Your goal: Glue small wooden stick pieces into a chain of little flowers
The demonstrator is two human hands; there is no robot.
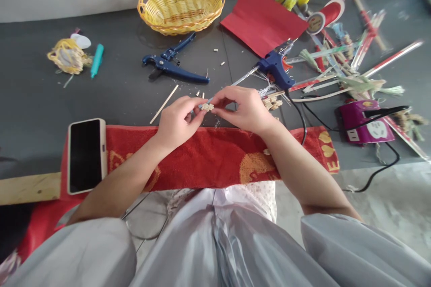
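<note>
A small cluster of short cream-coloured stick pieces point(207, 107) is held between my two hands just above the table. My left hand point(178, 121) pinches its left side with thumb and forefinger. From the right, the fingertips of my right hand point(240, 107) close on it as well. Beside my left hand lies a thin pale stick point(164, 104), with short cut pieces point(198, 93) beyond the fingertips. Past my right hand sits a blue glue gun point(276, 69), a clear glue stick point(247, 76) in its back. Blue-handled cutters point(175, 68) lie open farther away.
A yellow wicker basket point(182, 4) stands at the back, next to red paper point(264, 20). Red thread point(326, 15), straws and a purple power socket point(366, 121) with cables crowd the right. A phone point(86, 156) rests at the left on a red towel point(202, 157); a teal tube point(97, 60) lies behind.
</note>
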